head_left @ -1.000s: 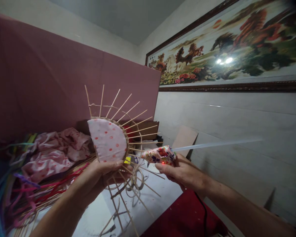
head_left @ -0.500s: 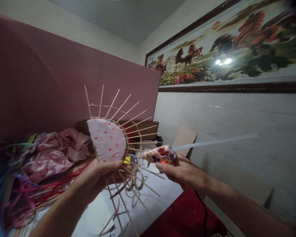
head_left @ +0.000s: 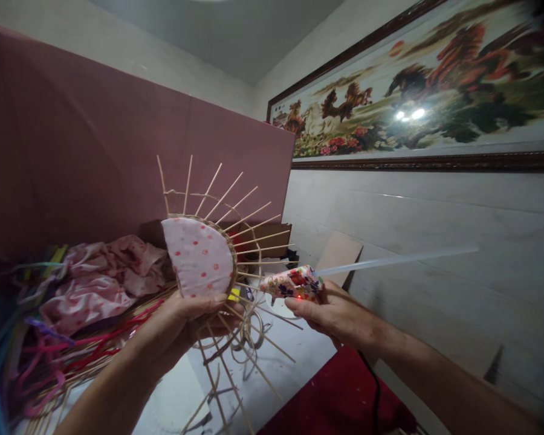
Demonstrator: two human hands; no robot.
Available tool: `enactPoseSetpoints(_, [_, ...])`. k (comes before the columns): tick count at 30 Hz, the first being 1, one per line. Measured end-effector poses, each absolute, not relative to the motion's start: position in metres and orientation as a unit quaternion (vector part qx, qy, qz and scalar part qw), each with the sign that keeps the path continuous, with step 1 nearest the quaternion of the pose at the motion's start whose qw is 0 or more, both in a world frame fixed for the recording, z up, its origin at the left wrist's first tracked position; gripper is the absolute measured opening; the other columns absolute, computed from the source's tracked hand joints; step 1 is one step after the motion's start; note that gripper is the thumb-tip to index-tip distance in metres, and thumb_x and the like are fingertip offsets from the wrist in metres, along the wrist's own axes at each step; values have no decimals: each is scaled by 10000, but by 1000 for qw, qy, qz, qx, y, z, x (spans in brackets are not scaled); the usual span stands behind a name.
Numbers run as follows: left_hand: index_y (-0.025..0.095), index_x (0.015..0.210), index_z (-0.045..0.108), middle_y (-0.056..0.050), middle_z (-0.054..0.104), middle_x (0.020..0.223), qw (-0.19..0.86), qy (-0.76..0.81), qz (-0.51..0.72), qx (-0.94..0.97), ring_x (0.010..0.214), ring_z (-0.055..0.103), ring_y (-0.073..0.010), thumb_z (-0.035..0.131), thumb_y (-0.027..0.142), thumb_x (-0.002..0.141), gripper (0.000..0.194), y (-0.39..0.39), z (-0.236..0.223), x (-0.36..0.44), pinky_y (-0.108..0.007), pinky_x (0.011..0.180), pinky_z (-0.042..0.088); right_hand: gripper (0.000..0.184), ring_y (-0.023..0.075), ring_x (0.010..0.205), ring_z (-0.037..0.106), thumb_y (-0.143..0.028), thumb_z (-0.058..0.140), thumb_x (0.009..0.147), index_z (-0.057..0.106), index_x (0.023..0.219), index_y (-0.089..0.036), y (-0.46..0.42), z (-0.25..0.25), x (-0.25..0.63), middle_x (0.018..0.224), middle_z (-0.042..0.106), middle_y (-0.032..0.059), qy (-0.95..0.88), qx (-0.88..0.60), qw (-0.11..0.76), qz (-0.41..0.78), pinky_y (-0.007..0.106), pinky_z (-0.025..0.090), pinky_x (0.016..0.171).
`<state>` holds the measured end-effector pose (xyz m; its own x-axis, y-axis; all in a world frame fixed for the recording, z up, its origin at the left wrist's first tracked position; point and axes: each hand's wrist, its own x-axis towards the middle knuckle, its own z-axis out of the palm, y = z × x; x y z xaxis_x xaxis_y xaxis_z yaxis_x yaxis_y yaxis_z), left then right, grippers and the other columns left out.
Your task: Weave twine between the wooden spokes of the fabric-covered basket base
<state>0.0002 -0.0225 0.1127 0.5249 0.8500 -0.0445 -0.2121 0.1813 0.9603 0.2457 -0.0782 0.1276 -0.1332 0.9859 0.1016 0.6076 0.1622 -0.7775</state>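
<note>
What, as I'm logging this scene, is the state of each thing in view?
Left hand, holding the half-round piece
Half-round piece, held up, cloth-faced
Sticks, fanned outward
Right hand, gripping the glue gun
Glue gun, red light on
Clear stick, protruding from the glue gun's rear
Pink cloth, crumpled
Framed picture, hung up

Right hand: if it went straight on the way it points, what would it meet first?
The glue gun in the right hand would probably meet the thin sticks of the half-round frame first; depth leaves contact unclear.
</note>
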Motion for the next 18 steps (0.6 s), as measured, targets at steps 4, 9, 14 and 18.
enactPoseSetpoints(4, [104,786,737,-114,758,830,701,313,379,518,778,658,-260,610,223,737,181,-21,111,0,-349,759,496,339,49,387,352,-508,519,805,590,819,-176,-81,130,245,522,448,-55,-684,-580,321,303,154,259,324])
enactPoseSetpoints(9, [95,795,741,-136,754,861,699,311,377,522,813,658,-283,610,228,731,197,-21,112,-1,-354,771,492,315,56,409,369,-483,521,817,596,869,-181,-84,131,244,536,463,-48,-692,-563,339,298,160,286,356])
enactPoseSetpoints(14, [94,793,739,-150,749,866,696,316,381,520,801,658,-271,631,229,713,190,-21,112,-1,-345,759,496,345,66,427,362,-509,510,814,605,820,-178,-83,132,244,528,446,-45,-696,-576,323,281,173,278,373])
enactPoseSetpoints(18, [87,792,731,-161,743,865,693,319,380,523,769,661,-252,626,230,720,191,-22,111,-1,-339,743,502,330,85,502,388,-492,520,816,626,840,-180,-84,138,242,564,450,-33,-721,-565,315,250,189,311,432])
